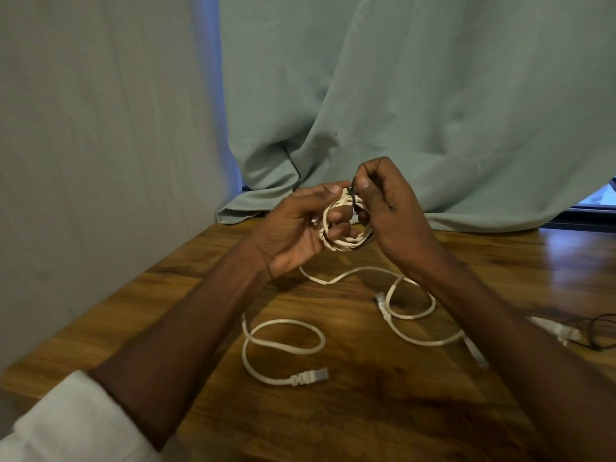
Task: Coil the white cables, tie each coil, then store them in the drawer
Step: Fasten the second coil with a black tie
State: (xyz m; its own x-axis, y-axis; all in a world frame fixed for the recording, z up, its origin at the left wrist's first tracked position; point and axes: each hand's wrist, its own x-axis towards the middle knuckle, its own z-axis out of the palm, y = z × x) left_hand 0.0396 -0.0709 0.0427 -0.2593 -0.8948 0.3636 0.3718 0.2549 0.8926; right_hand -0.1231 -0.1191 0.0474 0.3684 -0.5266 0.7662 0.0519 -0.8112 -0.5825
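Head view, looking down, close over table (333,411)

We see a white coil (343,228) crossed at its top by a thin black tie (350,192). A second white cable (283,345) lies in loops on the tabletop (366,411), its plugs a paler, greyish white. We note the tabletop's warm brown wood-grain pattern, streaked with darker bands and lit to a pale sheen at the right. Behind it we see a plain sage-green curtain (433,95) and, at left, a plain grey-beige wall (100,128). The sleeve (73,425) at lower left is white. Thin dark wires (596,331) lie at the right edge.
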